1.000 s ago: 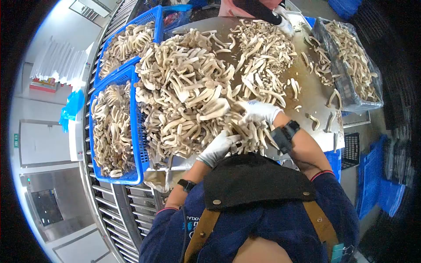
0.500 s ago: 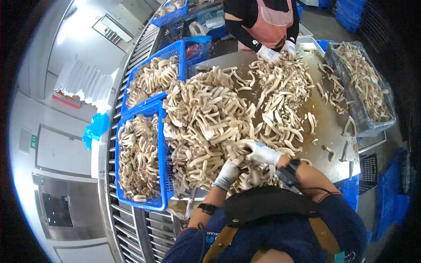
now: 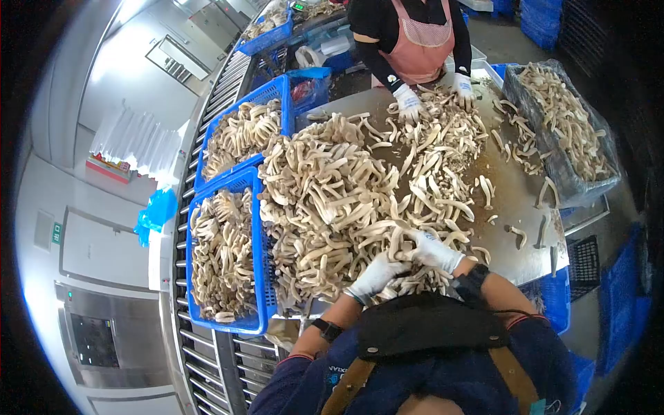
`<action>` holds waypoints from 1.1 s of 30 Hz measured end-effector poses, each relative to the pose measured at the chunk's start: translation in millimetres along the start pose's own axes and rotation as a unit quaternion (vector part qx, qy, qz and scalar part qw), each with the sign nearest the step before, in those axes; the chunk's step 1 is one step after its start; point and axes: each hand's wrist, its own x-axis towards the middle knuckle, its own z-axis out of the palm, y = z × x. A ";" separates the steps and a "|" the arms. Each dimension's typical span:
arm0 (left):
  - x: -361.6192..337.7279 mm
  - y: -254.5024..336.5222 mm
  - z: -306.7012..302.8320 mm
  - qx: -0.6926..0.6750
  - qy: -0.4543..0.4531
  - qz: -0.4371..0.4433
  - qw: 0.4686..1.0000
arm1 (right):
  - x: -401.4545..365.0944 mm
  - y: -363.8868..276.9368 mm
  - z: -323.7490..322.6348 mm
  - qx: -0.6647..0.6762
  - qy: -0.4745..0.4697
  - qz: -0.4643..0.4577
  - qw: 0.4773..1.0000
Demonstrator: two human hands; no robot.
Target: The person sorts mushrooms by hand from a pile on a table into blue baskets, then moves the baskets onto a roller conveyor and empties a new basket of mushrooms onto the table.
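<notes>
A big heap of pale brown mushrooms covers the left part of the metal table. At the heap's near edge, my left hand, in a white glove, has its fingers closed on mushrooms. My right hand, also gloved in white, meets it from the right and grips mushrooms of the same clump. The fingertips of both hands are partly hidden by the mushrooms. Loose mushrooms and trimmings lie in a second pile beyond my right hand.
Two blue baskets of mushrooms stand left, beside a roller conveyor. A plastic-lined crate of mushrooms is at the right. Across the table, a co-worker in a pink apron has gloved hands on the loose pile.
Both my hands have shifted slightly right, still together at the clump. The co-worker's hands have moved apart, and the co-worker stands more upright.
</notes>
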 end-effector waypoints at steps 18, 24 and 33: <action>9.1 6.4 -36.0 -0.294 0.165 -0.116 0.934 | 35.8 38.0 -45.3 -0.198 0.233 -0.081 0.949; -62.7 -81.0 -2.6 0.148 -0.142 -0.152 0.967 | 6.6 65.2 5.5 -0.509 0.070 -0.068 0.855; 5.5 -23.5 18.4 -0.450 0.031 -0.123 0.884 | 10.1 40.6 -1.9 0.157 0.035 0.011 0.987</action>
